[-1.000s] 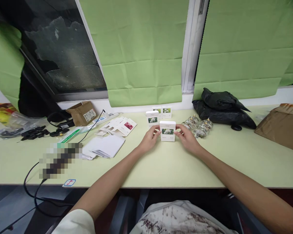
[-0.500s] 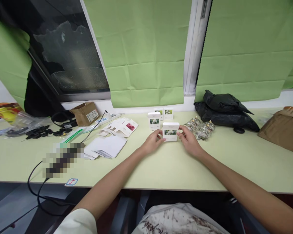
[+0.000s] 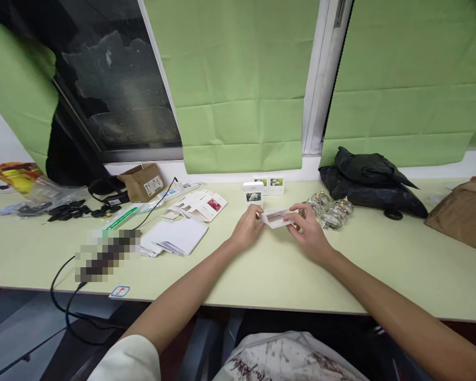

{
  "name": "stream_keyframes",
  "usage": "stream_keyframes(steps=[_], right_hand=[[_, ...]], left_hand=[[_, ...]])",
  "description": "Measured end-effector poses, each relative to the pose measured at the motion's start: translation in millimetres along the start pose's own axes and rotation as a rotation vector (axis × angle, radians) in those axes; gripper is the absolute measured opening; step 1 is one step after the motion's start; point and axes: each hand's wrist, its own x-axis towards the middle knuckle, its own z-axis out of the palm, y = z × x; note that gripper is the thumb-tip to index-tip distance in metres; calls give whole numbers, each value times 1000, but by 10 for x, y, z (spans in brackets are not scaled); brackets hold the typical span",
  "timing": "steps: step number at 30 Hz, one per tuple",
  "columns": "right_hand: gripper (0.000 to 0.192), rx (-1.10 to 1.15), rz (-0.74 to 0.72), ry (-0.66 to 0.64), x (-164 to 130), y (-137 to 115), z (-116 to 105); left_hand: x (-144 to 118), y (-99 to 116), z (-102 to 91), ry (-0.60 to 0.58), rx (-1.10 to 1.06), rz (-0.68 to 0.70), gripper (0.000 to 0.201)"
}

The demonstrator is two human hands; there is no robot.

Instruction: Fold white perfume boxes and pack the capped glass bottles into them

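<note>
- Forearms (image 3: 194,286) slant inward over the table's (image 3: 277,280) front edge.
- Left hand (image 3: 245,228) pinches the open white carton's (image 3: 276,218) left end.
- Curled right hand (image 3: 311,233) pinches its right end.

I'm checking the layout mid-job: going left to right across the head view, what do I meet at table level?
Yellow-and-red plastic packaging, open brown cardboard box, flat white cardboard pieces, left hand, open white cardboard carton, right hand, crumpled black plastic bundle, large brown parcel.

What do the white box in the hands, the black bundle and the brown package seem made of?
White box: likely thin card, matte, with straight folded edges.
Black bundle: probably plastic film, faint sheen along crinkles.
Brown package: perhaps paper or card, dull and creased.
</note>
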Motion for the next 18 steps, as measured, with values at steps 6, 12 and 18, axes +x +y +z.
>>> stream_keyframes(steps=[6, 12, 18], right_hand=[[23, -56, -70, 11, -5, 74, 17], [21, -94, -66, 4, -7, 49, 11], [26, -21, 79, -62, 18, 13, -14]], left_hand=[[-6, -22, -3, 7, 0, -33, 36], [-1, -14, -3, 6, 12, -40, 38], [13, -4, -15, -18, 25, -21, 35]])
